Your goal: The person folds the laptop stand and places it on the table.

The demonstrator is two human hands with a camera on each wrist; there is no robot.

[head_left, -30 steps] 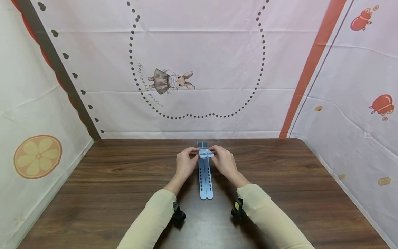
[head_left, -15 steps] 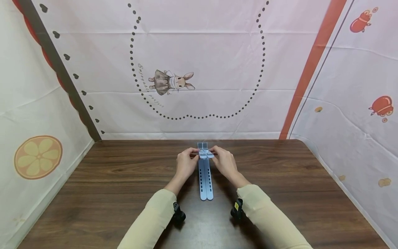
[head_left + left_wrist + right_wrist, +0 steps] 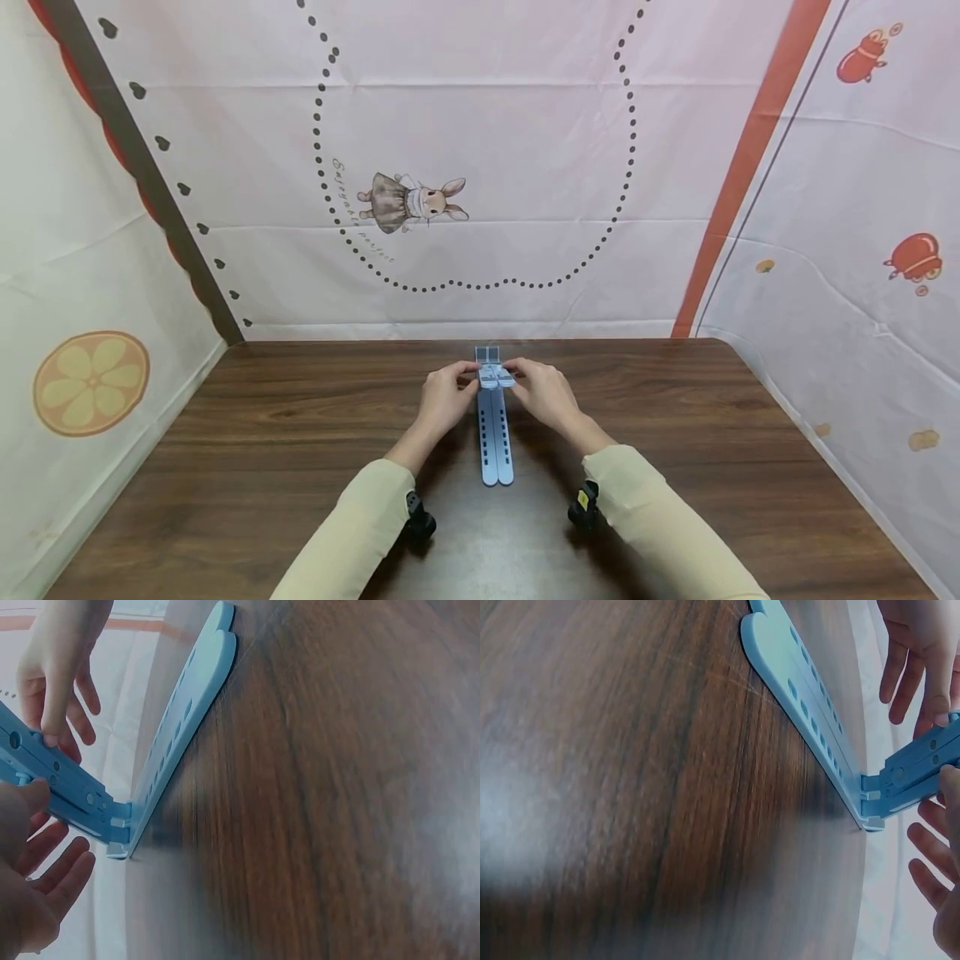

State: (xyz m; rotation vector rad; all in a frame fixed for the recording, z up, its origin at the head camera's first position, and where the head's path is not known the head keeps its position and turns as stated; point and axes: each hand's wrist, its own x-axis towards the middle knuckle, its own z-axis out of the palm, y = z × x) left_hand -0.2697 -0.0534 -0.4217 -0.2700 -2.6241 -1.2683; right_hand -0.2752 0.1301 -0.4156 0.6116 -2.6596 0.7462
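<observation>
A light blue folding stand (image 3: 492, 433) lies on the table, pointing away from me in the head view. Its long base has two slotted bars with rounded near ends. From a hinge at the far end rises a tilted upper section (image 3: 64, 776), clear of the base at an angle. My left hand (image 3: 444, 398) pinches the left edge of that section between thumb and fingers. On the opposite edge, my right hand (image 3: 546, 395) pinches it likewise. The right wrist view shows the hinge (image 3: 871, 796) and the base's row of slots; part of the upper section is cut off there.
The dark wood-grain table (image 3: 300, 408) extends to both sides of the stand. Behind it hangs a printed white cloth (image 3: 525, 167), with more cloth at left and right. Black wrist cameras (image 3: 420, 518) are strapped under both sleeves.
My wrists have spread slightly outward. Both hands keep their pinch on the upper section, whose tilt looks nearly the same. The head view has shifted a little.
</observation>
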